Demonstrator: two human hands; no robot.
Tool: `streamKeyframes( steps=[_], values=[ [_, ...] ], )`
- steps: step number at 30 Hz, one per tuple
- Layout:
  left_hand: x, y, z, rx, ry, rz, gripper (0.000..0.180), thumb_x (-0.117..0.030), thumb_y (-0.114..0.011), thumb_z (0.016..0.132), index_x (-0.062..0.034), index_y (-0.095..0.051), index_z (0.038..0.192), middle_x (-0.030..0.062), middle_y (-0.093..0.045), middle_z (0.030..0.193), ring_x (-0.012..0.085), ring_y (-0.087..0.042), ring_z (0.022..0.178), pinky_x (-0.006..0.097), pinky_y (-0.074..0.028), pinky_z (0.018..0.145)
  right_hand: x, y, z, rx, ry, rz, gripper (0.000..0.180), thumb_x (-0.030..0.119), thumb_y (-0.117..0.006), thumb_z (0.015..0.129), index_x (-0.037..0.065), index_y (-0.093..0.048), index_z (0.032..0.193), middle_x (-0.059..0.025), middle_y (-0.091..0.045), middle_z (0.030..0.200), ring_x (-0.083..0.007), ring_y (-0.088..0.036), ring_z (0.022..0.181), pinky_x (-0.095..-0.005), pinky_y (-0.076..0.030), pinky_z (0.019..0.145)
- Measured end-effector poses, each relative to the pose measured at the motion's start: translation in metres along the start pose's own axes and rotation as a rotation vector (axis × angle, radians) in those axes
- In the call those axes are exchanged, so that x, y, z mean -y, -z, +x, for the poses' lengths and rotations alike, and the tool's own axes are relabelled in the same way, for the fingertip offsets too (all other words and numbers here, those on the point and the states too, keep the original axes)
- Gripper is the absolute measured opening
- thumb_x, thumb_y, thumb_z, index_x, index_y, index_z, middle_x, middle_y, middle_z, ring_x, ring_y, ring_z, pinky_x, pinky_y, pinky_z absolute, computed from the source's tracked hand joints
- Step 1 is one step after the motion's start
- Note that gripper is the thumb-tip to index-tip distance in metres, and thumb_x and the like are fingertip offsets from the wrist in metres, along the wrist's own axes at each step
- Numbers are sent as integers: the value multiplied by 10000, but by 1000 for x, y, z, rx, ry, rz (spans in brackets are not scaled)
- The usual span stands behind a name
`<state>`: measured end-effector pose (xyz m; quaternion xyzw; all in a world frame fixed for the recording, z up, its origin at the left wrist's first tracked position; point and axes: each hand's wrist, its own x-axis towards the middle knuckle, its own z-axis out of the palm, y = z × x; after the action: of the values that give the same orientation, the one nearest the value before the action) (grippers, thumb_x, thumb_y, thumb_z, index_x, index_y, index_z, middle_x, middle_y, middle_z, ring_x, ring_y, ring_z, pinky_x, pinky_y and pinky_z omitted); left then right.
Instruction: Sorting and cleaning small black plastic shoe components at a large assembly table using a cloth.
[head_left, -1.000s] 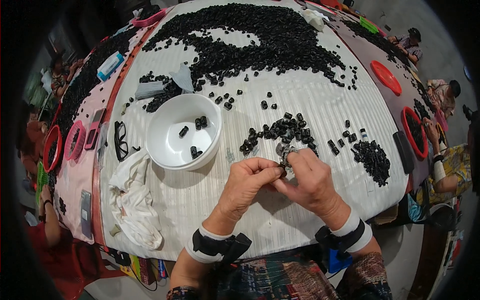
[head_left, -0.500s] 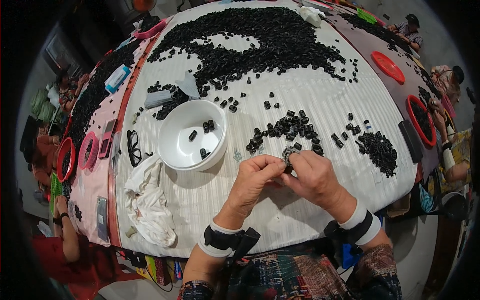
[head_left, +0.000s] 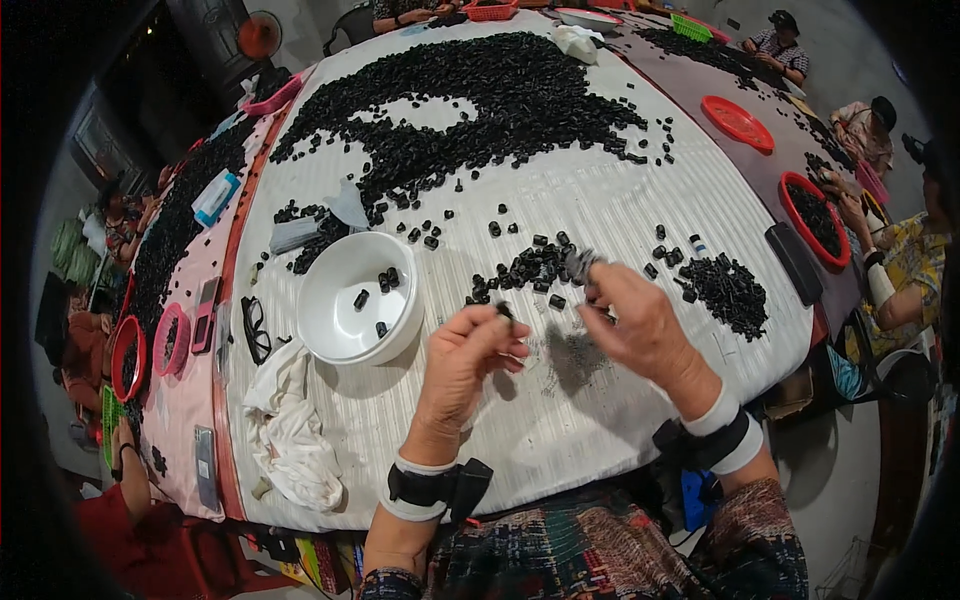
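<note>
My left hand (head_left: pixel 465 360) is closed, a small black cylindrical part (head_left: pixel 504 311) pinched between thumb and fingertips. To its right, my right hand (head_left: pixel 645 325) reaches over a loose cluster of black parts (head_left: pixel 535 265). Its thumb stands apart from the forefinger, and nothing shows between them. Something greyish and crumpled (head_left: pixel 579 265) covers the forefinger's tip; what it is made of, I cannot tell. A white bowl (head_left: pixel 330 335) with several black parts inside stands left of the cluster. Right of my right hand lies a denser heap of thin black pieces (head_left: pixel 725 293).
A large mound of black parts (head_left: pixel 470 100) spreads across the far table. At left are a crumpled white cloth (head_left: pixel 295 455), eyeglasses (head_left: pixel 256 330) and a phone (head_left: pixel 205 468). A dark case (head_left: pixel 793 262) lies at right. Other people sit along both sides, near red baskets (head_left: pixel 815 225).
My hands, which were together over the near table, have parted. The left moved left with a black part; the right went forward to the cluster. The whole view has shifted slightly.
</note>
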<state>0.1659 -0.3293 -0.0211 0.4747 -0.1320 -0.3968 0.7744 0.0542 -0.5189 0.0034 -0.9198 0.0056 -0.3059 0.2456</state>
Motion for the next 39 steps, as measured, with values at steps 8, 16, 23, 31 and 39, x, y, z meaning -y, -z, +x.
streamKeyframes(
  steps=[8,16,23,31,39],
  values=[
    [-24,32,6,-241,-371,-250,196,-271,-554,952,-92,-549,1034,79,-661,978,142,-645,712,320,-547,593,-41,-17,4,113,-107,-159,277,3,-612,768,-18,-500,1020,-160,-555,863,-331,-587,759,-409,-496,667],
    [-28,40,6,-267,-352,-360,302,-317,-380,1009,-65,-474,1147,131,-560,1218,215,-632,923,345,-552,677,-11,-55,-4,240,-7,-213,259,43,-612,745,48,-516,986,-122,-531,907,-326,-557,858,-412,-494,737],
    [-30,47,5,-189,-336,-380,370,-353,-364,1006,-62,-375,1235,147,-500,1313,260,-613,1023,361,-562,715,17,-49,-8,414,142,-175,244,26,-577,757,57,-548,998,-122,-543,930,-312,-564,874,-395,-499,752],
    [-32,39,-2,-189,-359,-435,420,-340,-393,1002,-104,-337,1345,161,-429,1381,306,-602,1043,403,-568,754,-14,-52,12,443,-56,-287,307,24,-529,787,35,-524,1094,-145,-547,1136,-338,-525,1041,-439,-473,839],
    [-29,35,-1,-146,-341,-299,448,-308,-465,974,-87,-375,1353,166,-513,1244,263,-633,949,372,-567,699,15,-44,-24,458,201,-376,322,77,-576,776,98,-536,1095,-90,-531,1209,-289,-471,1160,-428,-427,846]
  ],
)
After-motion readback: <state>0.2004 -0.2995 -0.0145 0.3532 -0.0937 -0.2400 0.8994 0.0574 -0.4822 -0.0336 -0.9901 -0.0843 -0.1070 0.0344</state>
